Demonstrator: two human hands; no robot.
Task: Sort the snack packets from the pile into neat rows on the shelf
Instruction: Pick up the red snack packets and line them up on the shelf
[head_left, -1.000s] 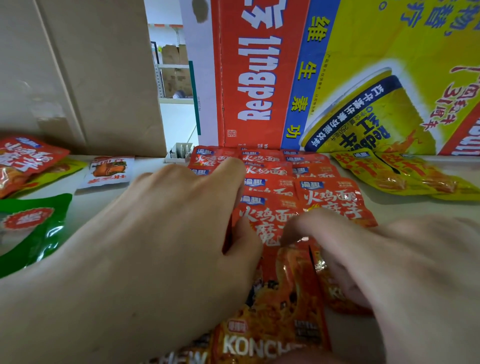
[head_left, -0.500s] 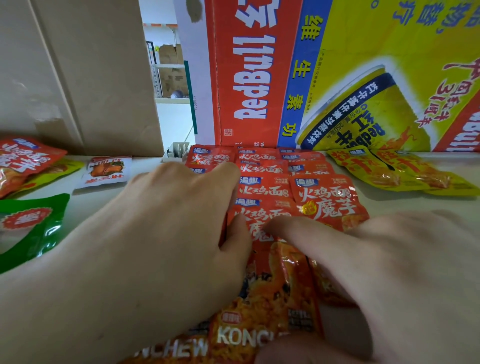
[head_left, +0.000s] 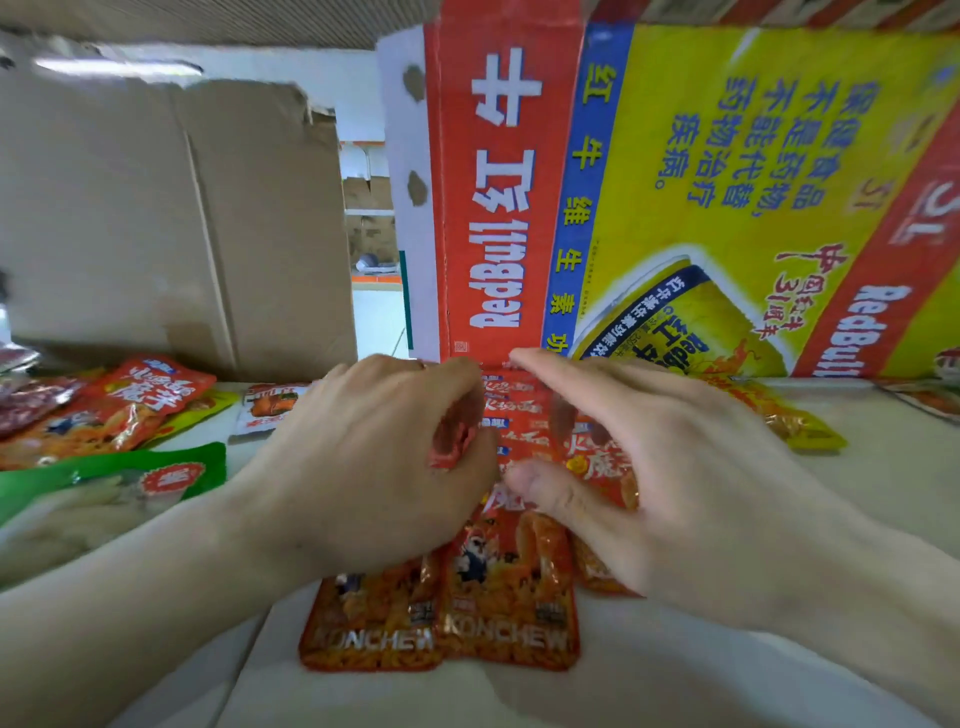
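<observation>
Red KONCHEW snack packets (head_left: 509, 613) lie overlapped in rows on the white shelf (head_left: 701, 670), running back toward the RedBull carton. My left hand (head_left: 363, 467) is over the left side of the rows, fingers curled, pinching the crumpled edge of a red packet (head_left: 451, 441). My right hand (head_left: 660, 467) lies over the right side with fingers stretched out toward the back and the thumb pressing down on a red packet. The hands hide much of the rows.
A mixed pile lies on the left: a red packet (head_left: 145, 395), a green packet (head_left: 130, 475), a small white packet (head_left: 267, 408). Yellow packets (head_left: 795, 423) lie on the right. A brown cardboard box (head_left: 171, 234) and the RedBull carton (head_left: 675, 208) stand behind.
Both hands have reached farther back along the red rows. My left hand now pinches up a packet edge, and my right fingers have spread out flat.
</observation>
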